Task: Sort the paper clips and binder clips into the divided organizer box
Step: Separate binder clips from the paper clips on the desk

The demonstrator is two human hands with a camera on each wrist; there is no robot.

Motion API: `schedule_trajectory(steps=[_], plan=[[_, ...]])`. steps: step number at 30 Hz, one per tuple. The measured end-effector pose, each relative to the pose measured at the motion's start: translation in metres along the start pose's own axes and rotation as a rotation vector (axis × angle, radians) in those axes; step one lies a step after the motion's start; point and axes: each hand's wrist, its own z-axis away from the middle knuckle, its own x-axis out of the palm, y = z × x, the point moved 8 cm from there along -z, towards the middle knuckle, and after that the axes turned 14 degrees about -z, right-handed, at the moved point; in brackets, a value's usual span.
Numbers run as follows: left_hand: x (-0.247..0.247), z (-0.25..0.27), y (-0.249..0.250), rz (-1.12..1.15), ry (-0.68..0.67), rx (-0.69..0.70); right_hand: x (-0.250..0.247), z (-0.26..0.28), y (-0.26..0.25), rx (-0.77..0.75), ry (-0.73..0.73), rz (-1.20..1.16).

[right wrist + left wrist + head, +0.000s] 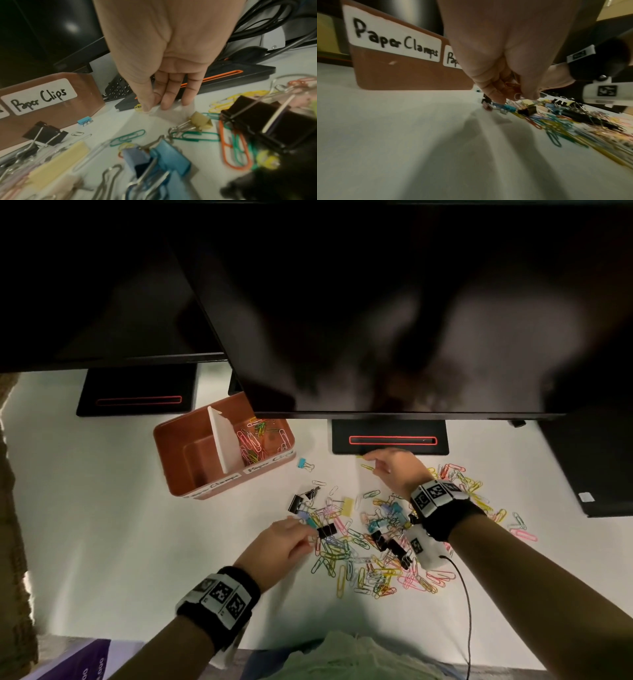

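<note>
The brown organizer box (164, 436) stands at the back left of the white table, split by a white divider (224, 440). Its right compartment, labelled "Paper Clips" (41, 96), holds coloured paper clips; the "Paper Clamps" (393, 39) side looks bare. A pile of paper clips (363, 563) and binder clips lies in the middle. My left hand (310, 537) (513, 96) hovers at the pile's left edge beside a black binder clip (327, 531), its fingers curled round orange-pink paper clips (511, 85). My right hand (375, 469) (150, 106) pinches a yellow paper clip (138, 107) against the table.
Two black monitor stand bases (390, 436) (137, 395) sit behind, with dark screens overhanging the box's back. A lone blue binder clip (302, 463) lies right of the box. A cable (466, 594) runs off the near edge. A keyboard (118, 86) lies behind the box.
</note>
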Motion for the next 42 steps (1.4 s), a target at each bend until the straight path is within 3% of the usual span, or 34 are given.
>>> schedule_trajectory(steps=[8, 14, 21, 29, 37, 42], plan=[[0.026, 0.001, -0.007, 0.031, 0.001, -0.143, 0.004, 0.002, -0.004, -0.012, -0.013, 0.079], [0.029, 0.002, -0.018, 0.065, 0.062, -0.216, 0.016, 0.017, -0.011, -0.082, -0.122, 0.12], [0.022, 0.001, -0.025, 0.021, 0.125, -0.188, -0.008, 0.02, -0.017, -0.132, -0.022, 0.038], [0.019, -0.003, -0.03, -0.012, 0.112, -0.21, 0.008, 0.004, -0.017, -0.11, -0.135, 0.123], [0.019, -0.007, -0.025, -0.089, 0.067, -0.177, 0.017, 0.005, -0.016, 0.033, -0.239, 0.067], [0.017, -0.01, -0.021, -0.104, 0.017, -0.169, 0.016, 0.018, -0.016, -0.022, -0.264, 0.096]])
